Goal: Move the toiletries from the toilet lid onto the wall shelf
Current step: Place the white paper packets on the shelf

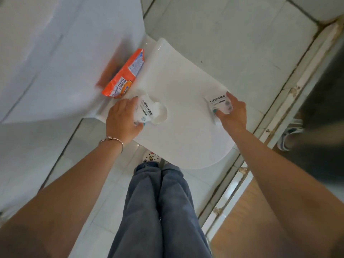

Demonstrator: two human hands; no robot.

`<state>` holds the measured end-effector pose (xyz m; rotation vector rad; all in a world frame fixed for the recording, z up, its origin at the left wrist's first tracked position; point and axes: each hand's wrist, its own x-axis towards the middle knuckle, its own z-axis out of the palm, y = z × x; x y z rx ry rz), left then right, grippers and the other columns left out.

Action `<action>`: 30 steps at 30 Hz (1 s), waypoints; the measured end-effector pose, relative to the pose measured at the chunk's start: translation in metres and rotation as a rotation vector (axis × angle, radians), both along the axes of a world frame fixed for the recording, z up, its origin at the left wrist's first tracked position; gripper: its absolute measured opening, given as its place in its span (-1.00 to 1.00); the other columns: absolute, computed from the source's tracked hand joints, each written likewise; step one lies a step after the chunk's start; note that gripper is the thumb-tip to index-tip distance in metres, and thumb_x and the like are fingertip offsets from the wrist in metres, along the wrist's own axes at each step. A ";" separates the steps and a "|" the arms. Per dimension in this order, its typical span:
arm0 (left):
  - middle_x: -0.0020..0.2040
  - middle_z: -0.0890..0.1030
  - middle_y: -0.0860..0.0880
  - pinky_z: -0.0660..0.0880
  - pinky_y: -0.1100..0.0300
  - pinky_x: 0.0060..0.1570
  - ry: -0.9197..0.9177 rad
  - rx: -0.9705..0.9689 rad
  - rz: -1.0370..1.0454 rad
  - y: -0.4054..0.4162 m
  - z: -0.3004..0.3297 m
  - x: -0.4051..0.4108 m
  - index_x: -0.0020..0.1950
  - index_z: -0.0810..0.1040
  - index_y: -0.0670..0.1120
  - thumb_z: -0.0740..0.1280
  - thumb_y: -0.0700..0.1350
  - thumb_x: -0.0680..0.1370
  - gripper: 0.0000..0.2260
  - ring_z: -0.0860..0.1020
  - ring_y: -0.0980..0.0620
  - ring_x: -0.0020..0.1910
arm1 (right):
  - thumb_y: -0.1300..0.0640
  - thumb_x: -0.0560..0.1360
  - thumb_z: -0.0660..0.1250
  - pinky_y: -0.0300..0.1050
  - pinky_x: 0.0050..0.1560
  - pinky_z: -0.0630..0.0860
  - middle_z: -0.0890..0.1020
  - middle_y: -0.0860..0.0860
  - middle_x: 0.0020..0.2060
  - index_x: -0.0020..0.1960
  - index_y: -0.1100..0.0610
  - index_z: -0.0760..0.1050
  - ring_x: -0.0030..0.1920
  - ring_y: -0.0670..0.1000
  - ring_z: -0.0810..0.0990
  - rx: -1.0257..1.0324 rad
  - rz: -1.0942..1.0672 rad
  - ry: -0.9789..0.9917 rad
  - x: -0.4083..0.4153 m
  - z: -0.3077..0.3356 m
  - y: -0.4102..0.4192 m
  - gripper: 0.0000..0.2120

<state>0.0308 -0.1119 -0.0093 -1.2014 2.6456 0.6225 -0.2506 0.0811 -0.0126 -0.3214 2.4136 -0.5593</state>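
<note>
Now both hands are down on the white toilet lid (182, 101): the left hand (122, 120) grips one white packet (149, 112), the right hand (231, 112) curls round another (220, 104) (same black print), while an orange pack (124, 75) lies by the lid's far edge.

We note bare forearms, a thin bangle (114, 140) with a bead on the left wrist, teal nail polish, blue jeans (160, 211), white perforated clogs (151, 157).

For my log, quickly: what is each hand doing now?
Left hand: grips a white printed soft pack.
Right hand: grips another white printed pack.
</note>
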 end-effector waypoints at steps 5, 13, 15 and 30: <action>0.10 0.47 -0.23 0.43 -0.09 0.00 -0.083 0.125 0.189 0.010 0.002 0.001 0.14 0.41 -0.24 0.59 0.04 0.23 -0.35 0.45 -0.25 0.09 | -0.02 0.53 0.34 -0.09 -0.11 0.47 0.34 -0.01 0.29 0.53 -0.23 0.06 0.06 0.01 0.52 0.107 0.058 0.039 0.032 0.003 0.004 -0.31; 0.05 0.53 -0.05 0.33 0.42 -0.36 0.115 0.567 0.579 0.029 0.016 0.013 0.05 0.32 -0.15 0.42 -0.07 0.50 -0.68 0.49 0.00 -0.07 | 0.00 0.56 0.27 -0.11 -0.14 0.47 0.38 0.00 0.26 0.42 -0.28 0.21 -0.10 0.13 0.52 0.170 0.038 -0.068 0.087 0.011 0.009 -0.51; 0.09 0.55 -0.07 0.39 0.37 -0.33 0.139 0.576 0.625 0.040 0.023 0.016 0.07 0.35 -0.16 0.40 -0.06 0.51 -0.70 0.52 -0.01 -0.05 | 0.04 0.54 0.30 -0.20 -0.25 0.40 0.42 -0.01 0.22 0.38 -0.25 0.26 -0.10 0.09 0.53 0.140 0.010 -0.118 0.101 0.015 0.010 -0.53; -0.01 0.60 0.10 0.46 0.52 -0.29 0.587 0.639 0.644 0.038 0.195 -0.029 0.11 0.50 -0.06 0.42 -0.07 0.49 -0.77 0.56 0.28 -0.10 | 0.34 0.42 0.43 -0.04 0.04 0.63 0.57 -0.28 0.07 0.19 -0.24 0.50 0.08 -0.11 0.61 -0.530 -0.059 -0.186 0.120 0.227 -0.042 -0.45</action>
